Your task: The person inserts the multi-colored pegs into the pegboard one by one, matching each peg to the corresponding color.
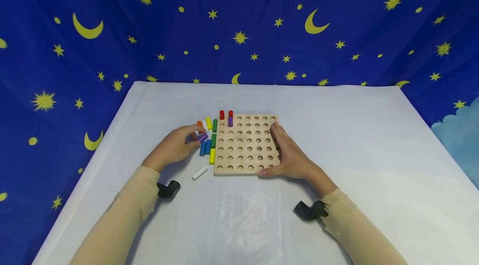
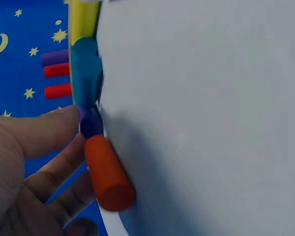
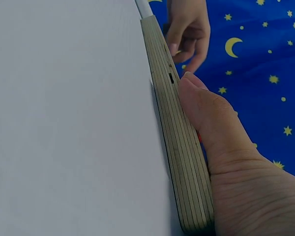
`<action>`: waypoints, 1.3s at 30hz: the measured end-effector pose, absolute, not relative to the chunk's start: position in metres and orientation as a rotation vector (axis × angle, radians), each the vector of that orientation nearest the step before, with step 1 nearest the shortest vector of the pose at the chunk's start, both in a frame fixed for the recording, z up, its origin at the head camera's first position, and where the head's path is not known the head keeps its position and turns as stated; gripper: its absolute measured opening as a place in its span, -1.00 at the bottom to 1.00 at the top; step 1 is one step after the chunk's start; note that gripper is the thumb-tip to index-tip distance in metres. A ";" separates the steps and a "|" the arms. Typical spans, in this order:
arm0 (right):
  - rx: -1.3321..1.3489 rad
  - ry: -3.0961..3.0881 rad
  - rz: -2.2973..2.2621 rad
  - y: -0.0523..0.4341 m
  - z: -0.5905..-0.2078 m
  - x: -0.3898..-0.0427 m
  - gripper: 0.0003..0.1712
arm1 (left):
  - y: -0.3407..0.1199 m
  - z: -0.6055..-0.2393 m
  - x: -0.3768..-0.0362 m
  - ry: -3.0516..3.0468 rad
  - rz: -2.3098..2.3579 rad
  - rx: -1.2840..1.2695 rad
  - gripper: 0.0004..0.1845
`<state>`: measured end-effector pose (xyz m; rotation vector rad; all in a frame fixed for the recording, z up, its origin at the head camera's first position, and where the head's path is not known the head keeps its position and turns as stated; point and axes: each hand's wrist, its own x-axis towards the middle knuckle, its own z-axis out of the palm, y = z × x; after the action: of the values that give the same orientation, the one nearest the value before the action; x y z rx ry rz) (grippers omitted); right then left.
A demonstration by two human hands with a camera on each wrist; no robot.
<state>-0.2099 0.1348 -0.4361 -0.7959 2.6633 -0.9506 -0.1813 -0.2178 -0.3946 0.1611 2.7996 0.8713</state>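
Between the thumb and index finger of my left hand [image 1: 174,144], a purple peg [image 1: 202,137] is pinched beside the board's left edge. The left wrist view shows the thumb tip against that purple peg [image 2: 91,123], with an orange peg [image 2: 109,174] just beside it. A square wooden pegboard [image 1: 245,140] with rows of round holes lies flat. Two red pegs [image 1: 222,115] and another purple peg [image 1: 230,122] stand upright at its far left corner. My right hand [image 1: 293,159] rests along the board's right side, fingers extended on the edge and thumb at the near edge [image 3: 177,147].
Loose pegs lie along the board's left side: blue ones [image 1: 208,147], green ones [image 1: 213,140], yellow ones [image 1: 212,156] and an orange one [image 1: 200,124]. A white peg [image 1: 200,173] lies nearer the front. Behind the white table [image 1: 355,132] hangs a blue star-patterned cloth [image 1: 209,28].
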 end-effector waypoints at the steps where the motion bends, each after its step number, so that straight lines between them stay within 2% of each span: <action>1: -0.797 2.664 -0.951 0.135 -0.436 -0.210 0.67 | -0.216 -0.395 -0.183 2.805 0.852 0.165 -0.60; 21: -0.801 2.663 -0.957 0.135 -0.437 -0.211 0.66 | -0.207 -0.386 -0.190 2.792 0.642 0.217 -0.65; 30: -0.812 2.672 -0.958 0.136 -0.437 -0.211 0.66 | -0.204 -0.381 -0.195 2.832 0.850 0.110 -0.64; 35: -0.811 2.681 -0.952 0.136 -0.438 -0.211 0.67 | -0.194 -0.380 -0.204 2.811 1.009 0.101 -0.54; 39: -0.806 2.680 -0.952 0.136 -0.437 -0.211 0.68 | -0.187 -0.382 -0.212 2.810 1.075 0.088 -0.57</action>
<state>-0.2106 0.1357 -0.4374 -0.8059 2.6803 -0.9518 -0.2120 -0.1867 -0.3818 0.0883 2.8098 1.0751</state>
